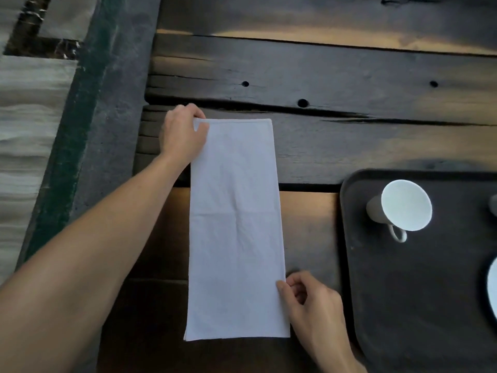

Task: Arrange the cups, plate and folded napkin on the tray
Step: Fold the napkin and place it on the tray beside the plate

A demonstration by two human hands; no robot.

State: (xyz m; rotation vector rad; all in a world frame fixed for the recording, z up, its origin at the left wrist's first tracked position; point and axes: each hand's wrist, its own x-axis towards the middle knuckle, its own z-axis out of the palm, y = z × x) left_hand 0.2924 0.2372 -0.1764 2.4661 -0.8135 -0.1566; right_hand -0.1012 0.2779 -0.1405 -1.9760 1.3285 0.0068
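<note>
The white napkin (236,227), folded into a long strip, lies flat on the wooden table (349,76) close to its left edge, just left of the dark tray (403,305). The left hand (183,133) pinches the napkin's far left corner, and the right hand (312,300) pinches its right edge near the near corner. A white cup (403,205) stands in the tray's far left corner, and a plate (493,286) is partly cut off on the right.
</note>
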